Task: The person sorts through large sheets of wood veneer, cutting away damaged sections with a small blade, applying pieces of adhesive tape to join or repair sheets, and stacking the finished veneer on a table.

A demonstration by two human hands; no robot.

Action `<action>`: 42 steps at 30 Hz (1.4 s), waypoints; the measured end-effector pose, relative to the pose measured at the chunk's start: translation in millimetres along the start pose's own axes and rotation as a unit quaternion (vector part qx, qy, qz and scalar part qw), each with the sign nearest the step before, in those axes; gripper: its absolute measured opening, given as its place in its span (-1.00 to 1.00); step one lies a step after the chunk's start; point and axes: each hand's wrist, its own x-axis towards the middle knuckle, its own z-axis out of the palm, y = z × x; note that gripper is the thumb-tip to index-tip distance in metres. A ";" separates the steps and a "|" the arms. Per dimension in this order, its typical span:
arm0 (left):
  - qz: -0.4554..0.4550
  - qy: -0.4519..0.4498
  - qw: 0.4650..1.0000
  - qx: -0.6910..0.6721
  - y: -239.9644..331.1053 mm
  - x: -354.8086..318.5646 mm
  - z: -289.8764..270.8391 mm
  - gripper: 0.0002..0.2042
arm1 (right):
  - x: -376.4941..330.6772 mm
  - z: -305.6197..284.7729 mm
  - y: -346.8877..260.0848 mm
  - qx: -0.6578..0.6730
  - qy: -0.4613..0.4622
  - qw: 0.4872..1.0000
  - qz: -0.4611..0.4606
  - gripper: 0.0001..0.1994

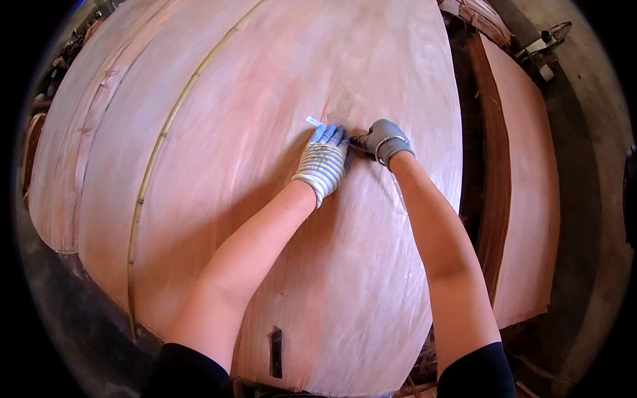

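Note:
A large pinkish wood veneer sheet spreads beneath both hands. My left hand, in a blue-and-white striped glove, lies on it with fingers stretched forward. Just past its fingertips a small white strip sticks out; its other end is hidden. A darker brown patch runs away from the fingers along the grain. Close by on the right, my right hand, in a grey glove, is closed with its fingertips down at the sheet beside the left fingers. What it pinches, if anything, is hidden.
A long thin bamboo-like stick lies curved across the sheet's left side. Near the front edge is a dark narrow piece. Another veneer stack stands to the right, across a dark gap. Farther right, a white-and-dark device sits on the floor.

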 end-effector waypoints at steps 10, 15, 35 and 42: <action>-0.032 0.079 0.986 -0.142 -40.7 -13.6 -37.5 -0.74 | -48.0 9.4 31.3 0.243 -0.022 0.968 -0.061 -0.82; -0.247 0.172 0.952 -0.056 -47.4 -151.4 -72.3 -0.58 | -129.4 70.0 -36.4 0.285 -0.258 0.914 -0.126 -0.79; 0.035 -0.035 0.991 -0.124 123.0 -246.7 -64.7 -0.56 | -264.5 130.2 34.1 0.025 -0.024 0.988 -0.150 -0.83; 0.017 -0.015 0.987 -0.160 70.7 -252.4 -116.3 -0.70 | -369.9 103.6 116.8 -0.094 0.115 0.979 -0.141 -0.84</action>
